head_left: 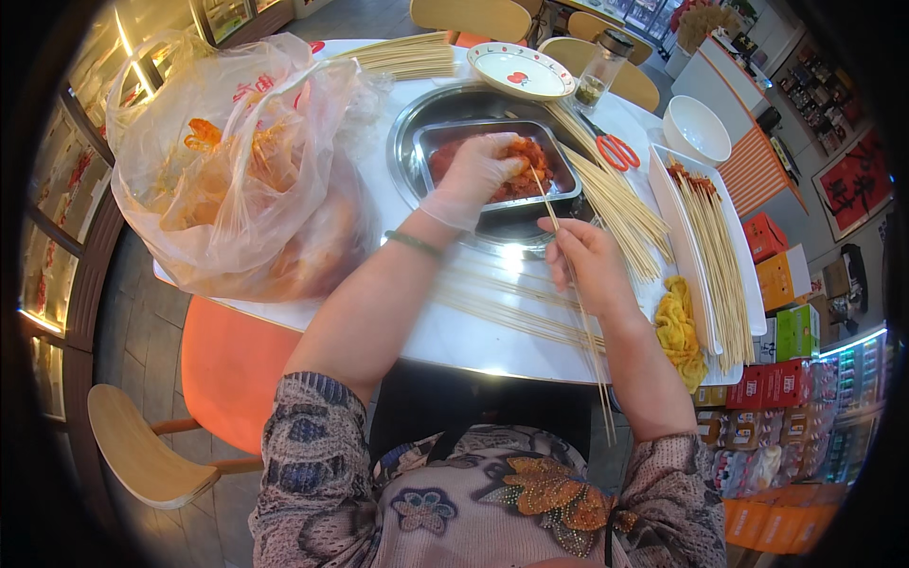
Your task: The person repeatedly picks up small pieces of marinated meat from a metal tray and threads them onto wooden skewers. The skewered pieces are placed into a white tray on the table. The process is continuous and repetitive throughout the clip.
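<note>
My left hand (481, 169), in a thin clear plastic glove, pinches a piece of red marinated meat (529, 155) over a rectangular steel tray (563, 153). More of the red meat fills the tray, which rests in a large round steel basin (408, 113). Bare, my right hand (588, 261) grips thin bamboo skewers (581, 305), their lower ends reaching past the table's near edge. One skewer tip meets the meat at my left fingers; how deep it goes is hidden. Loose bamboo skewers (504, 312) lie on the white table (426, 341) beneath my forearms.
A bulging plastic bag (241, 192) stands at left. Skewer bundles (618, 206), red-handled scissors (618, 153), a plate (522, 69), a glass jar (599, 74) and a bowl (696, 129) surround the basin. At right, a white tray (685, 263) holds loaded skewers beside a yellow cloth (678, 334).
</note>
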A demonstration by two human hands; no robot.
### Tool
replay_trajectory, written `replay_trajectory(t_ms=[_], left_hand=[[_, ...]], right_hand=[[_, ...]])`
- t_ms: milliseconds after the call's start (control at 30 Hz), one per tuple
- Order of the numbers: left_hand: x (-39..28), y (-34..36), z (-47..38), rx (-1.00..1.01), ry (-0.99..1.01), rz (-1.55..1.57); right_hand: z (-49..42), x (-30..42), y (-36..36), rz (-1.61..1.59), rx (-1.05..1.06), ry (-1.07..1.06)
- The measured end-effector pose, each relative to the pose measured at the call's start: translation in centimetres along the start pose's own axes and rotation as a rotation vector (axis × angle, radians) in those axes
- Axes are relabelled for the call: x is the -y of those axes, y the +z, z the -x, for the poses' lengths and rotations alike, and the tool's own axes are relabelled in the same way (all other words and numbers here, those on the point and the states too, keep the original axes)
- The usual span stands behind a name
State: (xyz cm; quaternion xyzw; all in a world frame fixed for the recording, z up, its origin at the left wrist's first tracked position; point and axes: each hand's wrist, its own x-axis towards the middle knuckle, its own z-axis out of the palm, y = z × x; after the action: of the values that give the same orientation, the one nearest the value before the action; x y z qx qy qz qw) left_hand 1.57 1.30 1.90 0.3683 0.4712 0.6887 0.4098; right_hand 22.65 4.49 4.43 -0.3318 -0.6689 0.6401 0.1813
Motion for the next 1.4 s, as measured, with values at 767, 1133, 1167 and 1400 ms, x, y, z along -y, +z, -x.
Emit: replay_trajectory(t_ms=[767,1133,1167,1400], left_hand=[[1.4,1.1,0.2,-0.050,0.198,-0.345],[1.0,1.4,0.5,-0.057,0.151,-0.327],[1.0,1.4,0.5,-0.050,0.151,-0.327],[1.1,1.4,0.8,-0.038,0.299,-0.565]], right_hand=[[-3.4,0.6,2.3,-0.031,-0.153,-0.050],[-4.3,-0.6,2.2,-0.178,-0.147,-0.006],[-4.3,-0.7,2.1,-0.205,-0.135,-0.019],[-4.8,-1.5,2.1,-0.388,-0.147,-0.009]])
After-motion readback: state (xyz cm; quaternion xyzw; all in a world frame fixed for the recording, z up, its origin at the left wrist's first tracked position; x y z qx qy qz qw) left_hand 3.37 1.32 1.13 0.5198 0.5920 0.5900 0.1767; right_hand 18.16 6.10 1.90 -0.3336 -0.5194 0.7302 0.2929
